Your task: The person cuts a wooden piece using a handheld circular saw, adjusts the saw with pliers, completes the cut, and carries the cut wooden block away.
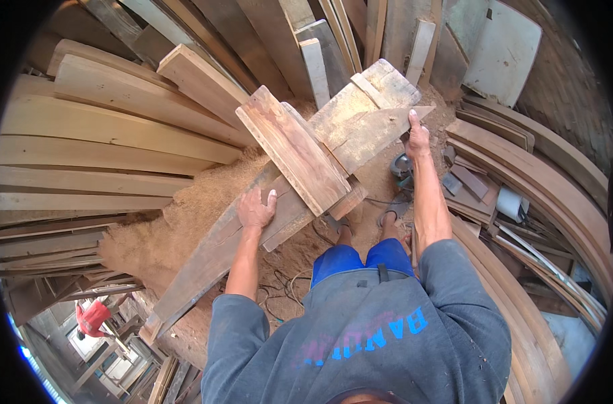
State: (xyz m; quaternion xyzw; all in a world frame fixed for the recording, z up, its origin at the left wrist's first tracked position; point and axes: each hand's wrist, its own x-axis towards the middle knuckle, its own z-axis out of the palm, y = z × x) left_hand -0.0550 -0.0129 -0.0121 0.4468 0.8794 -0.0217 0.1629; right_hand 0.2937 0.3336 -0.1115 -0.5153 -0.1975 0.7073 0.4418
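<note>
A long, dark, weathered board (205,259) runs diagonally from the lower left up to a crossing plank. My left hand (256,210) rests on it, thumb apart from the fingers. The thick reddish-brown plank (293,151) lies across the middle and hides what is under it. Beyond it, a sawdust-covered board (370,137) tapers to a point at the upper right. My right hand (418,137) is closed on its edge near that tip, thumb on top. Whether both boards are one piece cannot be seen. A wider dusty board (394,84) with a cross strip lies behind.
A power tool (402,170) sits on the floor by my feet, with cables (289,286) nearby. Sawdust (185,236) covers the ground. Stacked planks (111,138) line the left, curved-looking boards (535,182) the right. Another person in red (94,318) is far off at lower left.
</note>
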